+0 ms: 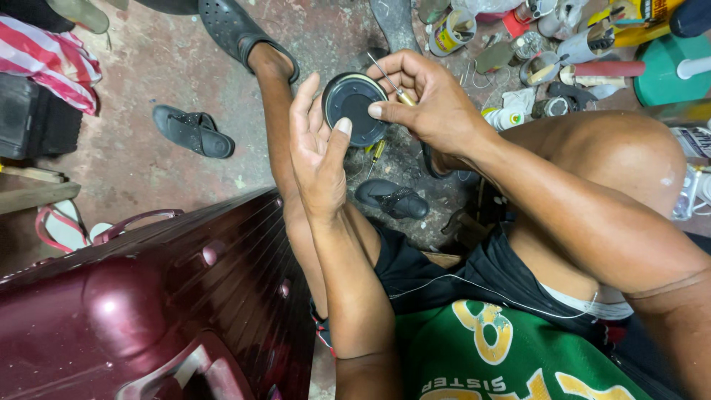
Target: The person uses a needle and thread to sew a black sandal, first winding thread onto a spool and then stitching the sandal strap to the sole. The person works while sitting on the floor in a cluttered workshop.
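A round black disc-shaped part [354, 107], like a suitcase wheel, is held up between both hands above the floor. My left hand [317, 148] supports it from the left, thumb pressed on its lower rim. My right hand [426, 100] steadies its right edge with a fingertip and also grips a thin metal tool with a brass-coloured ferrule [391, 83], its tip slanting up and left across the disc's top edge.
A dark red hard-shell suitcase [148, 311] lies at the lower left against my leg. Black sandals [194, 130] [392, 198] and a black clog [235, 30] rest on the stained concrete floor. Cans, tubes and small tools [533, 59] crowd the upper right.
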